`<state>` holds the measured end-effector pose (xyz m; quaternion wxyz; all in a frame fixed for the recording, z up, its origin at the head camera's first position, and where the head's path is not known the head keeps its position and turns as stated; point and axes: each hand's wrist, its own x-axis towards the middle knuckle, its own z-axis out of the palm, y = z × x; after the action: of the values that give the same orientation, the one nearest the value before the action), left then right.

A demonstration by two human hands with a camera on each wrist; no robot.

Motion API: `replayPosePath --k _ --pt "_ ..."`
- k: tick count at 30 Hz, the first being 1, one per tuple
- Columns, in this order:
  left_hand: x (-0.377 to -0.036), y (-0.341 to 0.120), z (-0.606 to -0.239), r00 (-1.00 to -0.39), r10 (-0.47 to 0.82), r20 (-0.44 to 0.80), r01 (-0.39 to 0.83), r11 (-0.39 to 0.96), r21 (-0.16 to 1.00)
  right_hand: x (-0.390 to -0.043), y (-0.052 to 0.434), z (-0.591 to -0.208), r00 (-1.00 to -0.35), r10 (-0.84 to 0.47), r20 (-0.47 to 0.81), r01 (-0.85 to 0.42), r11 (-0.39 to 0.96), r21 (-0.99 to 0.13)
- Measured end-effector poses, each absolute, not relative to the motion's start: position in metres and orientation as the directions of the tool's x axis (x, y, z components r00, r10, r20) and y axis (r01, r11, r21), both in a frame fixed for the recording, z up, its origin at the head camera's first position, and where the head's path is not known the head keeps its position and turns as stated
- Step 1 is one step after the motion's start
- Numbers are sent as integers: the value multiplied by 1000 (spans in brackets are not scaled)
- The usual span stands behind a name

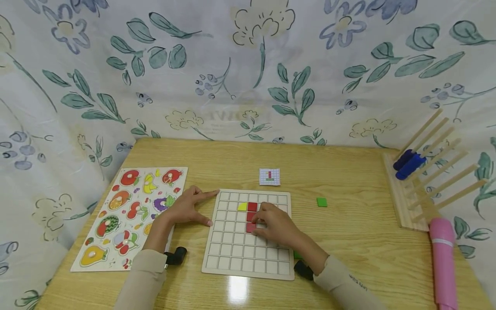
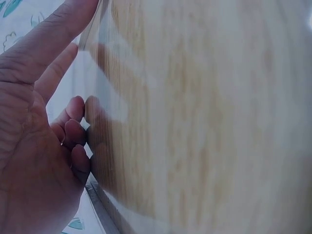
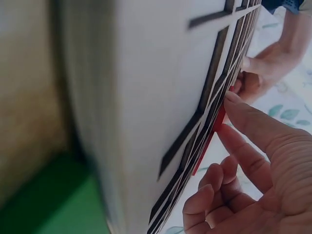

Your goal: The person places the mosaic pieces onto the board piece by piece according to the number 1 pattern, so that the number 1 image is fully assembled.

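A white grid board (image 1: pixel 232 254) lies on the wooden table (image 1: pixel 348 241). On it a yellow tile (image 1: pixel 242 206) sits beside a column of red tiles (image 1: pixel 252 207). My right hand (image 1: pixel 273 224) lies over the board, its fingertips (image 3: pixel 233 105) pressing the lowest red tile (image 1: pixel 249 227), whose edge (image 3: pixel 218 122) shows in the right wrist view. My left hand (image 1: pixel 186 209) rests flat against the board's left edge (image 2: pixel 97 146), index finger stretched along the top corner. A small pattern card (image 1: pixel 269 176) lies behind the board. A loose green tile (image 1: pixel 321 202) lies to the right.
A fruit peg puzzle (image 1: pixel 131 215) lies at the left. At the right stands a wooden peg rack (image 1: pixel 403 202) with blue pieces (image 1: pixel 407 163), a pink cylinder (image 1: pixel 441 262) before it. Another green piece (image 1: pixel 297 255) peeks out under my right wrist. A floral cloth (image 1: pixel 248 64) backs the table.
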<state>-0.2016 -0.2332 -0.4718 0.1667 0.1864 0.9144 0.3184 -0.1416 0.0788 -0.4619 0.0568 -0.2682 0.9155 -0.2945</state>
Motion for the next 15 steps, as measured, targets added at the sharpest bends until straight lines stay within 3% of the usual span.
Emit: replayPosePath --k 10,15 --pt "-203 -231 -469 -875 442 -200 225 735 640 -144 80 -460 -843 -536 54 -471 684 -558" --pt "-201 -230 -467 -872 444 -207 214 725 655 -142 85 -454 -868 -490 72 -417 645 -640"
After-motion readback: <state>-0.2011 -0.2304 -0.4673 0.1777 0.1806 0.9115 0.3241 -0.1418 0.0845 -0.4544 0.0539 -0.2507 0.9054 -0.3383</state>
